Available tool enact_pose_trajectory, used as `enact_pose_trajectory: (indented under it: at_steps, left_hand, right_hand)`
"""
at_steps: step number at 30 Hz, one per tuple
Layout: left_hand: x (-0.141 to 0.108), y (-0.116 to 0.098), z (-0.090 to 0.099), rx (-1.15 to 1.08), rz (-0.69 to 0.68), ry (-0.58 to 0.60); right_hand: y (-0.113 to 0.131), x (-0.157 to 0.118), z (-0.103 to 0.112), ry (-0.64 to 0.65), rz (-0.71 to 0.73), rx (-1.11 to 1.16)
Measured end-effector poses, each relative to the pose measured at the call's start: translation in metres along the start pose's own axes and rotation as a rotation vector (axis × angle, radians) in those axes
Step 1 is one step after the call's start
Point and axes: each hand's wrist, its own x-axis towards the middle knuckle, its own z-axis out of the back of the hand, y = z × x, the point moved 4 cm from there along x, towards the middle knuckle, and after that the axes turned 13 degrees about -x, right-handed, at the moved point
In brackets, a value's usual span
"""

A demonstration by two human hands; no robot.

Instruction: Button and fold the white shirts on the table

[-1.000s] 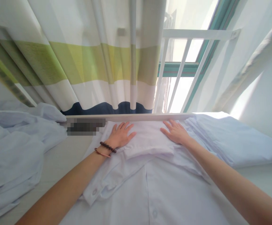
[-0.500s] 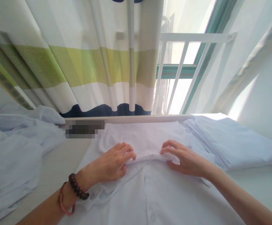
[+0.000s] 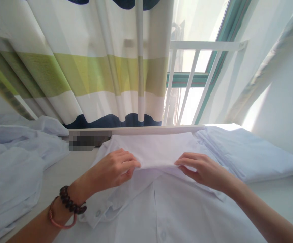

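Observation:
A white button-up shirt (image 3: 141,212) lies spread in front of me, its far part folded over toward me. My left hand (image 3: 118,167) pinches the left side of the folded edge between thumb and fingers. On the right side of the same edge, my right hand (image 3: 199,168) grips the cloth in a similar pinch. Between my hands the edge is drawn fairly straight. A cuff with a button (image 3: 98,213) shows near my left wrist, which wears a dark bead bracelet (image 3: 70,202) and a reddish cord bracelet.
Crumpled white cloth (image 3: 12,162) is heaped at the left. A folded white garment (image 3: 250,155) lies at the right. A blurred dark object (image 3: 85,141) sits by the far edge. Beyond are a striped curtain (image 3: 93,74), white rails (image 3: 207,45) and a window.
Both hands have closed on the folded edge, where their fingers were looser before. The edge is straighter and the folded cloth smoother. My left hand has shifted slightly left.

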Motion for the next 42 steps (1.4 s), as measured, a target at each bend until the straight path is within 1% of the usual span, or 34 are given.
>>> enact_pose_trajectory:
  at_steps: [2,5,7,9,12,16,17,18,20,21,22,23,24,25,26,29,31,33,38,42]
  left_hand:
    - [0.0,-0.003,-0.001,-0.009,0.011,0.055]
    - [-0.001,-0.004,-0.015,-0.03,0.046,0.179]
    - [-0.002,-0.003,-0.023,-0.04,0.063,0.223]
    - [-0.002,-0.003,-0.025,-0.047,0.071,0.217]
    - [-0.001,-0.007,-0.021,-0.077,0.09,0.195]
    - [0.003,-0.012,-0.019,-0.22,0.152,0.235]
    - [0.005,-0.01,-0.02,-0.263,0.171,0.216]
    - [0.01,-0.007,-0.02,-0.295,0.194,0.171]
    - [0.021,0.006,-0.021,-0.294,0.261,0.037]
    - [0.027,0.016,-0.022,-0.255,0.312,-0.034]
    - [0.033,0.027,-0.025,-0.199,0.372,-0.077]
    - [0.038,0.039,-0.029,-0.12,0.438,-0.096]
    - [0.042,0.052,-0.034,-0.029,0.503,-0.11]
    - [0.045,0.062,-0.038,0.014,0.542,-0.131]
    - [0.046,0.072,-0.043,0.045,0.572,-0.144]
    - [0.038,0.094,-0.059,0.103,0.662,-0.162]
    - [0.029,0.101,-0.067,0.115,0.683,-0.148]
    - [0.023,0.104,-0.07,0.119,0.686,-0.128]
    - [0.013,0.114,-0.069,0.158,0.79,-0.034]
    - [0.012,0.117,-0.066,0.205,0.811,-0.027]
  right_hand:
    - [0.005,0.0,0.001,0.069,0.007,0.007]
    - [0.008,0.001,-0.01,0.199,0.004,0.018]
    - [0.009,0.001,-0.016,0.234,0.001,0.028]
    - [0.007,0.001,-0.018,0.239,-0.007,0.039]
    - [0.006,-0.001,-0.016,0.257,-0.02,0.055]
    - [0.008,-0.003,-0.012,0.279,-0.046,0.085]
    - [0.008,-0.001,-0.011,0.259,-0.064,0.088]
    - [0.008,0.002,-0.01,0.222,-0.088,0.086]
    - [0.003,0.013,-0.01,0.112,-0.147,0.05]
    - [-0.002,0.021,-0.012,0.058,-0.183,0.014]
    - [-0.009,0.03,-0.015,0.012,-0.231,-0.035]
    - [-0.017,0.039,-0.02,-0.005,-0.286,-0.093]
    - [-0.027,0.047,-0.027,0.012,-0.354,-0.158]
    - [-0.038,0.054,-0.035,0.045,-0.445,-0.223]
    - [-0.05,0.059,-0.044,0.102,-0.523,-0.276]
    - [-0.081,0.063,-0.067,0.158,-0.649,-0.304]
    - [-0.095,0.059,-0.078,0.17,-0.679,-0.307]
    - [-0.106,0.053,-0.083,0.173,-0.696,-0.315]
    - [-0.137,0.036,-0.08,0.17,-0.77,-0.342]
    - [-0.156,0.026,-0.08,0.171,-0.767,-0.357]
